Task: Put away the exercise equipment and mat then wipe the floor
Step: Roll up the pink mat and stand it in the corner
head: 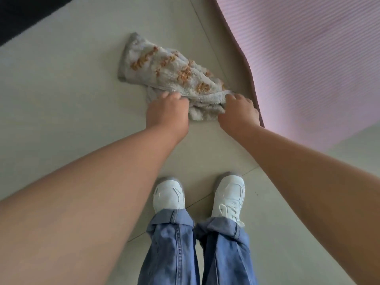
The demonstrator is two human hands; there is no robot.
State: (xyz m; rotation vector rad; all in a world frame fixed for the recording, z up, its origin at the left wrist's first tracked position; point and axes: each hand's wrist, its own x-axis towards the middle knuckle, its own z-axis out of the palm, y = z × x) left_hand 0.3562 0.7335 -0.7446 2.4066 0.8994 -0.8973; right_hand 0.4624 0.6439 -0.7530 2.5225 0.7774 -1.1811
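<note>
A pale grey towel [164, 68] with orange-brown patches lies crumpled on the light tiled floor [61, 89]. My left hand [167, 112] grips its near left end, fingers curled into the fabric. My right hand [238, 110] grips its near right end the same way. Both arms reach straight down from above. The pink ribbed exercise mat [308, 68] lies unrolled on the floor to the right, its dark edge almost touching my right hand.
My two white shoes [168, 194] and blue jeans stand just behind the towel. A dark surface [24, 13] fills the top left corner beyond the tiles. Tile seams run diagonally under my feet.
</note>
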